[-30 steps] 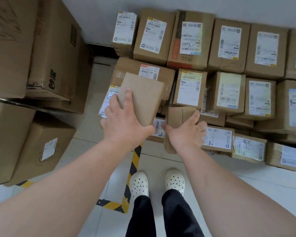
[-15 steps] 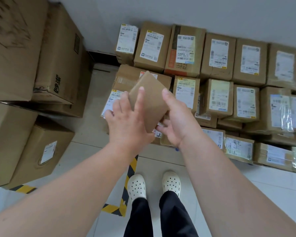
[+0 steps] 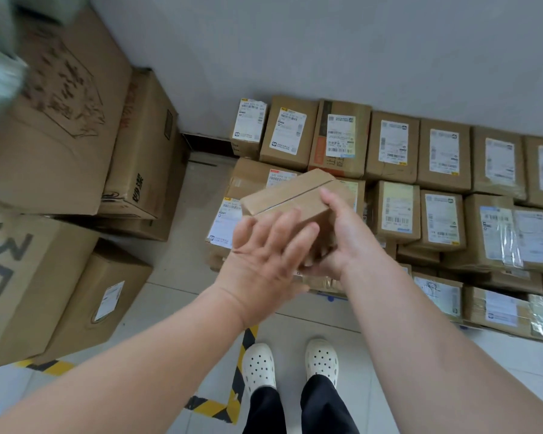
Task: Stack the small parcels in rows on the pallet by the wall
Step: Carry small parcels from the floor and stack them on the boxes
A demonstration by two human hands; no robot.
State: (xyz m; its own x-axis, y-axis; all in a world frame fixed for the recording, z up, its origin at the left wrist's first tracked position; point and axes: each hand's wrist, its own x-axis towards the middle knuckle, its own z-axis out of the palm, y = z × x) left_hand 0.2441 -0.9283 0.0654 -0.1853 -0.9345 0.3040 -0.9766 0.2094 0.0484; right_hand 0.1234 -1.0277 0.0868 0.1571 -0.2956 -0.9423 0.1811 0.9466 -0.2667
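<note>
Grey wall (image 3: 326,51) at back, pale tiled floor (image 3: 182,264) below. Labelled parcels (image 3: 392,145) sit in rows along the wall's foot. The pallet is hidden beneath them.

Right hand (image 3: 342,242): grips the small parcel (image 3: 286,198), thumb over the top face, fingers curled under the right end.
Left hand (image 3: 264,264): fingers nearly straight and spread, pressed flat on the near side face. It supports the parcel and does not clasp it.

Parcel: in the air and tilted, taped seam up, no label showing. It is above the left end of the middle row (image 3: 398,211).

Judgement: the step in hand is turning the parcel to orient it before set-down. To do it well:
- find the label face and bring it up, as the stacked parcels show theirs;
- let the flat left hand take the weight while the right re-grips;
- lower it square against a neighbour, with edges flush;
- avoid overhang at the left end, where the stack stops.

Front row (image 3: 436,292) sits lower than the middle one.

Outward: large cartons (image 3: 132,151) stand to the left, apart from the stack. Yellow-black tape (image 3: 248,336) crosses the floor beside the white shoes (image 3: 259,364).
</note>
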